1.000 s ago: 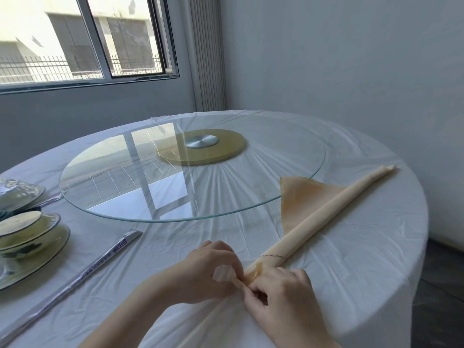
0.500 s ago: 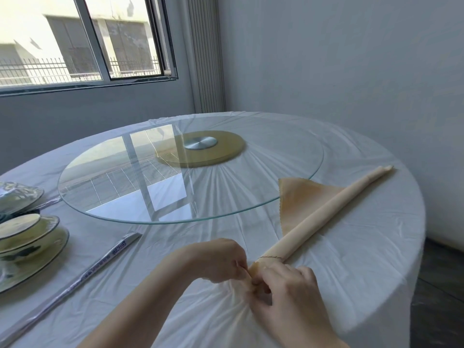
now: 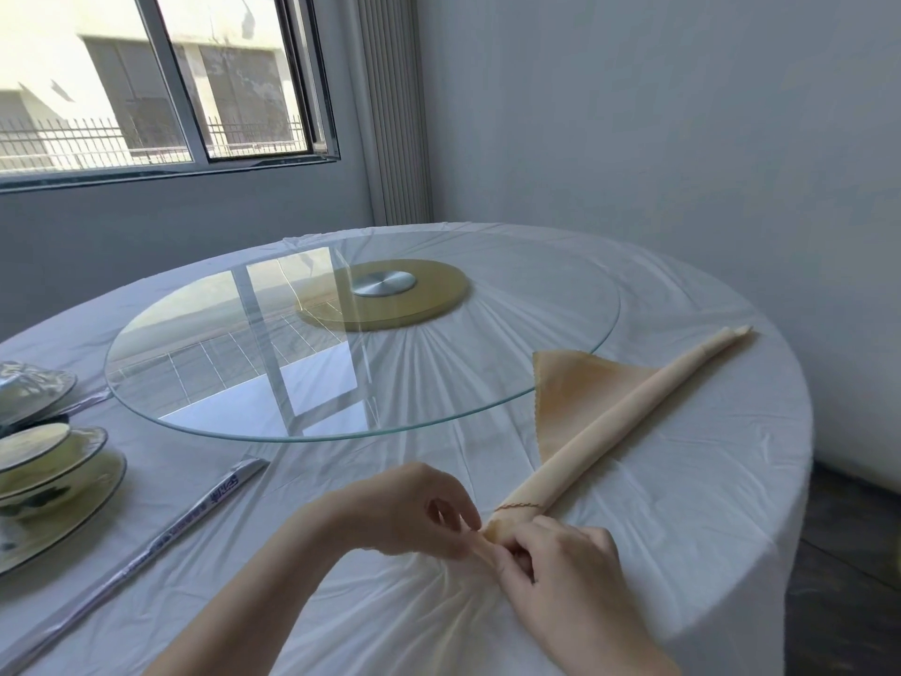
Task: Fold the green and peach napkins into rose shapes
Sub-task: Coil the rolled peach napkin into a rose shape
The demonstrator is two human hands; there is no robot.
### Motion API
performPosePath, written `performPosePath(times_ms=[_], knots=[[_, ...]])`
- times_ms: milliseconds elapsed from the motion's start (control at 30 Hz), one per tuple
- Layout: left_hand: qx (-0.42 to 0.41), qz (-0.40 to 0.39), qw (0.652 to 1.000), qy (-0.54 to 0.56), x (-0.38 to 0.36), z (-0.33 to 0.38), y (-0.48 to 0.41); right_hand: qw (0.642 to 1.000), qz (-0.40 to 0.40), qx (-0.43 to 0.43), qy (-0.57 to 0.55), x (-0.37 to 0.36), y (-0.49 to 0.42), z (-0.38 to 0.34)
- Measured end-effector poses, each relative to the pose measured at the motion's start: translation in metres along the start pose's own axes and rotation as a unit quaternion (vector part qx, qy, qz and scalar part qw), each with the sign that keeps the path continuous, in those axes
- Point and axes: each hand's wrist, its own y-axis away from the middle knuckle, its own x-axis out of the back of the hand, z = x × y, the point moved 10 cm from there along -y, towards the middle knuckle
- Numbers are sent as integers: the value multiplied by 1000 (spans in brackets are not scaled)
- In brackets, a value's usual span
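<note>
Two hands at the near end of one peach napkin (image 3: 634,422), rolled into a long tube lying slantwise on the table (image 3: 707,505), its far tip near the right edge. Left hand (image 3: 414,514): fingers curled, thumb and forefinger tips nipping the roll's near tip. Right hand (image 3: 560,563): fingers curled close round the same end. One triangular flap spreads from the roll toward the one glass turntable (image 3: 512,334). One wrapped strip (image 3: 185,524) lies at left beside stacked dishes (image 3: 53,470), too overlapped to count.
</note>
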Motion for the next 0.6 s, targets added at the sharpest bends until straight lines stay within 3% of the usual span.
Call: performPosePath(times_ms=[200, 367, 500, 600], knots=[[-8, 11, 1000, -25, -1, 5, -5, 1000, -1, -16, -16, 6, 0, 6], [4, 5, 996, -91, -2, 11, -16, 999, 38, 34, -7, 19, 1, -1], [18, 21, 991, -131, -3, 12, -20, 1000, -8, 24, -4, 7, 2, 5], [-10, 80, 991, -107, 5, 17, -18, 998, -52, 5, -30, -2, 0, 12]])
